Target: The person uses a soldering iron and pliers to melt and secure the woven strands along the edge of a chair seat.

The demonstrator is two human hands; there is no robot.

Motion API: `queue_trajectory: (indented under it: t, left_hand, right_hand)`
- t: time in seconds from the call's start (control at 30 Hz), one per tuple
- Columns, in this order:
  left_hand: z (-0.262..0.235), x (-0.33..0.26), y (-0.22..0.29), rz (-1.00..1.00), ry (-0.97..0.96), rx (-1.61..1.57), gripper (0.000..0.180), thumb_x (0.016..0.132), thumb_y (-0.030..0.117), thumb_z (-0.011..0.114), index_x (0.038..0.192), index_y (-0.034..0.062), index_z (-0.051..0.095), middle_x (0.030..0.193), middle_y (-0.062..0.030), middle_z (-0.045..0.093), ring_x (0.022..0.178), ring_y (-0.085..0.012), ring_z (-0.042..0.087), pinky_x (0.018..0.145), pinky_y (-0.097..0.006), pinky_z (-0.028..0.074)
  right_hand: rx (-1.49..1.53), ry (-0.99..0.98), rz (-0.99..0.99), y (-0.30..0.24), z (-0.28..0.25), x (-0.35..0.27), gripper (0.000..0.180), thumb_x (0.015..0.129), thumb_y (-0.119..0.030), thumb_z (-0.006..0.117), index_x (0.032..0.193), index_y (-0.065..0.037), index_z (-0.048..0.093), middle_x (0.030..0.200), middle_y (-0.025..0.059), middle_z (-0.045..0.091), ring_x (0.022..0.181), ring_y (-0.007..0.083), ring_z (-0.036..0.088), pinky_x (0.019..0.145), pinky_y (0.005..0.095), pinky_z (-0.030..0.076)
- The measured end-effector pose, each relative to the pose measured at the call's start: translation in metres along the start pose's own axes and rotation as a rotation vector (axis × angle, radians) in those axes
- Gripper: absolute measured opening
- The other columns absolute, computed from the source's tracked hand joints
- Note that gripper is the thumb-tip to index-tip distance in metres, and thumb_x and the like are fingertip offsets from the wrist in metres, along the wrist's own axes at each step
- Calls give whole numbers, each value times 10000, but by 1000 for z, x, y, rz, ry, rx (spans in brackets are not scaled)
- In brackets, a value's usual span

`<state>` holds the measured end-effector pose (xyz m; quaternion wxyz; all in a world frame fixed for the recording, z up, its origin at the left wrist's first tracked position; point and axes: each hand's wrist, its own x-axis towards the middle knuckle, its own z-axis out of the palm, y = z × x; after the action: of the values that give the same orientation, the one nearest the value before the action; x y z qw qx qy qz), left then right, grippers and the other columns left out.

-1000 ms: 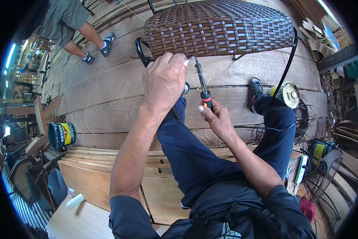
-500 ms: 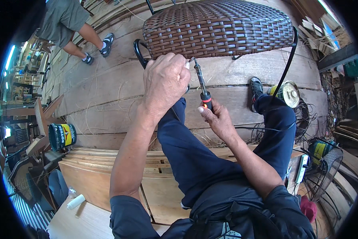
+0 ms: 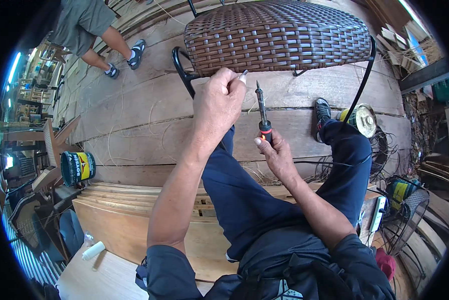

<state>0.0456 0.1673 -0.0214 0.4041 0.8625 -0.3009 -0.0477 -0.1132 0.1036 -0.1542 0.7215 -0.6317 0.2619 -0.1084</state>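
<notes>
Woven seat [image 3: 279, 45]: brown, at twelve to one o'clock from mid-view, its lower edge facing the person.
Black frame [image 3: 363, 87]: its slim leg slants down from the seat's right end, at about two o'clock.
Left hand [image 3: 219, 95]: at twelve o'clock, by the seat's lower edge, thumb and fingers pinched on a small dark strand end [image 3: 245, 72]; whether the knuckles touch the weave, I cannot tell.
Right hand [image 3: 279, 157]: at three o'clock, closed around the handle of the soldering iron [image 3: 262, 107].
Iron tip [image 3: 257, 84]: pointing towards twelve, near the left fingertips but apart from them and from the weave.
Step in hand: apparently working the strand end with heat at the seat's edge; the iron is off it at this moment.
Next move: probably calls for a steady pinch and a precise tip, clear of the fingers.
</notes>
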Motion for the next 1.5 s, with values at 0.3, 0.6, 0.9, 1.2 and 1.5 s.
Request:
queue_trajectory:
  t: [0.3, 0.6, 0.9, 1.2, 1.5]
  left_hand:
    - [13, -7, 6, -137, -65, -619, 212, 913, 118, 542, 731, 12, 568, 628, 78, 417, 566, -10, 353, 481, -220, 309]
    - [9, -7, 10, -286, -89, -749, 149, 897, 148, 555, 771, 74, 528, 660, 52, 419, 544, -31, 346, 485, -196, 290]
    - [15, -13, 13, -232, -23, -581, 173, 913, 160, 553, 763, 75, 533, 665, 52, 432, 567, -29, 361, 508, -196, 306]
    - [50, -136, -21, -285, 89, -545, 295, 945, 111, 562, 1221, 8, 538, 1083, -38, 565, 1008, -104, 532, 897, -255, 441]
    - [68, -153, -14, -242, 311, -946, 194, 1002, 138, 501, 1148, 22, 555, 1253, -112, 584, 1095, -155, 544, 922, -286, 441]
  right_hand:
    - [-114, 0, -41, -3, -2, 9, 208, 897, -178, 664, 988, -26, 553, 708, -2, 467, 685, 102, 389, 611, 274, 392]
    - [4, -44, -50, -6, 2, 12, 169, 909, -163, 659, 927, -38, 546, 723, -54, 426, 675, 59, 364, 581, 243, 345]
    - [7, -72, -73, -7, 5, 17, 165, 917, -161, 647, 986, -28, 577, 737, -52, 450, 683, 68, 385, 591, 258, 371]
    - [-463, -79, -256, -27, -10, -21, 204, 865, -146, 639, 1000, -14, 563, 879, 235, 602, 790, 433, 582, 683, 458, 471]
    - [-852, -306, -416, -92, -13, -34, 358, 773, -38, 668, 1119, -16, 582, 1027, 189, 631, 958, 374, 609, 828, 408, 501]
